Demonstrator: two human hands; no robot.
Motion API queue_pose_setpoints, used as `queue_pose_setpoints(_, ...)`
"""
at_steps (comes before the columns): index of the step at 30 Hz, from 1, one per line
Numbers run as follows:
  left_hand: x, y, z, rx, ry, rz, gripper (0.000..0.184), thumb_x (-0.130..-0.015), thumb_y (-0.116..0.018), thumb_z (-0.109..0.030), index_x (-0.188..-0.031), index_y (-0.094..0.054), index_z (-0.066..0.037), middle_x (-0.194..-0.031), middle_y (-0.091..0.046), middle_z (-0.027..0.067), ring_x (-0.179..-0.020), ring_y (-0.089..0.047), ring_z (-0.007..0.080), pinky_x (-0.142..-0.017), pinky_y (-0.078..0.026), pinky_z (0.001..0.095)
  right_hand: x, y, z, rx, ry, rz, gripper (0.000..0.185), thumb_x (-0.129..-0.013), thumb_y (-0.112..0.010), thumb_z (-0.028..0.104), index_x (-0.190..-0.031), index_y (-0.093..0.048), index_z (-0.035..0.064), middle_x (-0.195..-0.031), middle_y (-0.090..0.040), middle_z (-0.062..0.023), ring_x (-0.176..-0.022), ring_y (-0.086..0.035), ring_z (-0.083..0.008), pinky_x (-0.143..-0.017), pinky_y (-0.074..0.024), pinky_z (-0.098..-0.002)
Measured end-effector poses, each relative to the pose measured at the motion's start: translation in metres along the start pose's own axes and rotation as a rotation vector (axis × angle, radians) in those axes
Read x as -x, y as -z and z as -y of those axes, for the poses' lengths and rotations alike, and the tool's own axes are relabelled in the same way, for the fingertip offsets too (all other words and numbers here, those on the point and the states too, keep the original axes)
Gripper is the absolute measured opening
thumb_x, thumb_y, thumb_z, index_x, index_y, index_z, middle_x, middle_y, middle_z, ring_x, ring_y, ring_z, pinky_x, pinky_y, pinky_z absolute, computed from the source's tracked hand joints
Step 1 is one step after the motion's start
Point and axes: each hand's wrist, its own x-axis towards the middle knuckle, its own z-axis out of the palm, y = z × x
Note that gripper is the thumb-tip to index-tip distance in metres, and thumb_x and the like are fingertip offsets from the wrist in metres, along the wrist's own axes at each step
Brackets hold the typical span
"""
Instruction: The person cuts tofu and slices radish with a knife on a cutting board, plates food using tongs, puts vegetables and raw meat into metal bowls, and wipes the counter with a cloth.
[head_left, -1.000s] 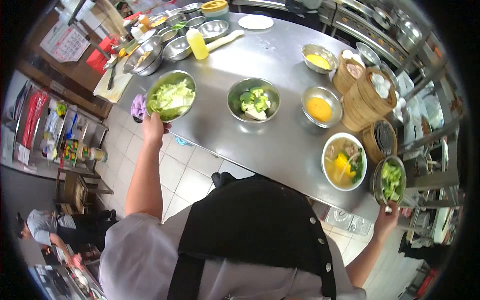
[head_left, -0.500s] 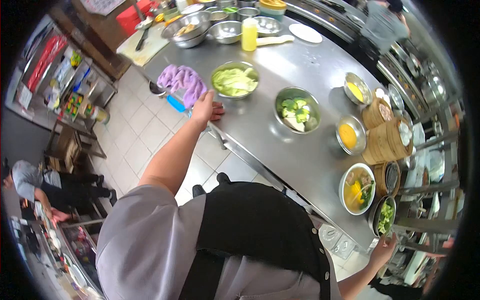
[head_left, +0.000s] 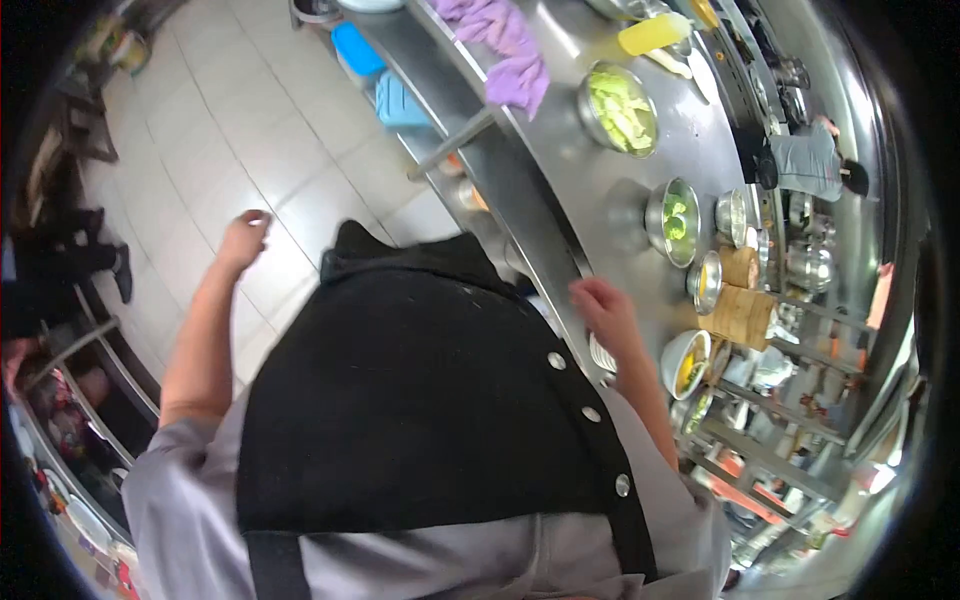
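My left hand [head_left: 245, 241] hangs over the tiled floor, away from the counter. Its fingers are curled in, and no object shows in them. By the front edge of the steel counter [head_left: 570, 190] is my right hand [head_left: 608, 312], slightly blurred, with loosely bent fingers and nothing visible in it. Close to it stands a white bowl [head_left: 672, 362] of soup with a yellow piece in it. Farther along the counter are a metal bowl of broccoli [head_left: 678, 222] and a metal bowl of pale green leaves [head_left: 618, 108].
A purple cloth [head_left: 505, 50] drapes over the counter edge. Blue containers [head_left: 400, 100] sit on the shelf below. Bamboo steamers [head_left: 738, 318] and a bowl of yellow liquid [head_left: 706, 282] stand at the right. A yellow bottle [head_left: 655, 34] is farther off. Another person [head_left: 808, 163] is beyond the counter.
My left hand has left the counter edge by the purple cloth and swung over the floor. My right hand has come away from the bowl of greens. The view has turned.
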Motion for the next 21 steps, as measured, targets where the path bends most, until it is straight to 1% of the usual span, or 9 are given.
queue_pose_setpoints(4,0.012,0.036,0.132,0.117,0.269,-0.15,0.05,-0.095,-0.059,-0.04,-0.124,-0.061,0.001,-0.086,-0.068,0.0127,-0.07,-0.066,0.0196,-0.065,-0.054,0.0326,-0.069,-0.056,-0.002,-0.076,-0.181,0.204,0.023,-0.097,-0.058,0.023,-0.107,-0.068,0.0054,-0.087,-0.066,-0.003,-0.072,-0.062,-0.0125,-0.063,-0.0498,-0.0273)
queue_pose_setpoints(6,0.03,0.035,0.171,0.204,0.394,-0.16,0.049,-0.095,-0.059,-0.039,-0.13,-0.058,-0.005,-0.085,-0.062,0.0035,-0.063,-0.055,0.0095,-0.049,-0.041,0.0235,-0.1,-0.075,-0.008,-0.04,-0.264,0.23,0.025,-0.098,-0.056,0.026,-0.11,-0.066,0.007,-0.088,-0.066,-0.0026,-0.073,-0.061,-0.0118,-0.062,-0.0489,-0.0267)
queue_pose_setpoints(9,0.054,0.002,0.198,0.198,0.393,-0.182,0.048,-0.096,-0.058,-0.037,-0.131,-0.057,-0.004,-0.085,-0.063,0.0054,-0.065,-0.055,0.0111,-0.053,-0.044,0.0256,-0.139,-0.1,-0.019,-0.024,-0.377,0.234,0.026,-0.1,-0.053,0.028,-0.115,-0.063,0.0102,-0.09,-0.065,-0.0003,-0.072,-0.059,-0.0098,-0.062,-0.0465,-0.0246)
queue_pose_setpoints(12,0.065,-0.055,0.202,-0.049,0.29,-0.108,0.048,-0.096,-0.057,-0.034,-0.128,-0.058,0.002,-0.091,-0.07,0.0163,-0.083,-0.068,0.023,-0.075,-0.052,0.0344,-0.179,-0.13,-0.049,-0.066,-0.463,0.167,0.023,-0.101,-0.051,0.028,-0.114,-0.061,0.0115,-0.09,-0.064,-0.0002,-0.071,-0.059,-0.0098,-0.06,-0.0455,-0.0241)
queue_pose_setpoints(14,0.081,-0.091,0.154,0.039,0.347,-0.053,0.048,-0.096,-0.058,-0.033,-0.13,-0.056,0.001,-0.101,-0.07,0.0218,-0.093,-0.068,0.0327,-0.086,-0.051,0.0385,-0.209,-0.143,-0.083,-0.144,-0.501,0.115,0.021,-0.1,-0.05,0.027,-0.11,-0.06,0.0116,-0.089,-0.064,-0.0012,-0.07,-0.059,-0.0108,-0.058,-0.0454,-0.0247)
queue_pose_setpoints(16,0.091,-0.13,0.138,-0.095,0.237,-0.05,0.047,-0.096,-0.058,-0.031,-0.131,-0.055,0.0,-0.109,-0.067,0.0229,-0.101,-0.065,0.0371,-0.091,-0.05,0.0418,-0.237,-0.153,-0.116,-0.264,-0.518,0.068,0.018,-0.1,-0.05,0.025,-0.106,-0.059,0.0115,-0.086,-0.064,-0.0023,-0.069,-0.061,-0.0119,-0.055,-0.0453,-0.0255)
queue_pose_setpoints(17,0.093,-0.145,0.134,-0.166,0.195,-0.044,0.046,-0.095,-0.059,-0.03,-0.13,-0.056,0.0,-0.112,-0.066,0.0228,-0.103,-0.064,0.0377,-0.092,-0.049,0.0425,-0.245,-0.154,-0.128,-0.333,-0.462,-0.047,0.015,-0.099,-0.048,0.022,-0.102,-0.058,0.0113,-0.082,-0.065,-0.0043,-0.069,-0.063,-0.014,-0.052,-0.0456,-0.0272)
queue_pose_setpoints(20,0.089,-0.183,0.135,-0.307,0.081,-0.03,0.044,-0.094,-0.061,-0.027,-0.129,-0.057,-0.001,-0.118,-0.063,0.0224,-0.108,-0.06,0.0392,-0.095,-0.048,0.0443,-0.276,-0.139,-0.155,-0.457,-0.427,-0.187,0.021,-0.098,-0.045,0.023,-0.111,-0.056,0.0101,-0.086,-0.067,-0.0045,-0.07,-0.064,-0.0174,-0.061,-0.0507,-0.0333)
queue_pose_setpoints(21,0.086,-0.191,0.139,-0.314,0.067,-0.027,0.043,-0.093,-0.062,-0.026,-0.129,-0.057,-0.002,-0.12,-0.062,0.0221,-0.11,-0.06,0.0393,-0.096,-0.047,0.0447,-0.285,-0.132,-0.166,-0.513,-0.36,-0.248,0.019,-0.099,-0.043,0.023,-0.108,-0.055,0.0107,-0.086,-0.067,-0.0056,-0.07,-0.064,-0.0186,-0.059,-0.0507,-0.033)
